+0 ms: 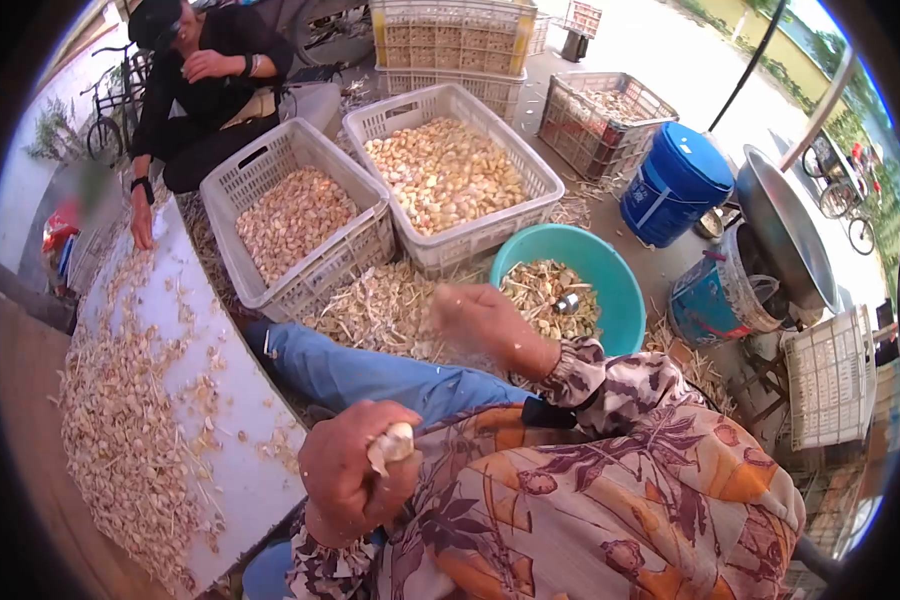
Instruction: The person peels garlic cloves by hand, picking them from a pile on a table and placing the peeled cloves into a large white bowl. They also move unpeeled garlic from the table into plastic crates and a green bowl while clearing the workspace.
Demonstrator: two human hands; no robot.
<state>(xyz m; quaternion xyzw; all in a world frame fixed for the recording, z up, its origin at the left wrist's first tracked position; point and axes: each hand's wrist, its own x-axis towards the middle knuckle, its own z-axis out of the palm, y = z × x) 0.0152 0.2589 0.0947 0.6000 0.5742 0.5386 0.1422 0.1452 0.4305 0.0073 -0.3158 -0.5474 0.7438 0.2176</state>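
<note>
My left hand (pixel 350 475) is closed around a garlic bulb (pixel 394 442), held close over my floral-sleeved lap. My right hand (pixel 480 318) is stretched out and blurred, over the garlic scraps between my knee and the teal basin (pixel 620 300). I cannot make out anything in its fingers. The basin holds garlic peelings and a small metal object. Two white crates (pixel 225 215) (pixel 545 185) in front of me are filled with peeled garlic cloves.
A white board (pixel 240 400) at my left carries a heap of garlic bulbs (pixel 120 440). Another person in black (pixel 210 90) sits at its far end, hand on the board. Stacked crates, a blue barrel (pixel 675 185), a metal pot and bicycles stand beyond.
</note>
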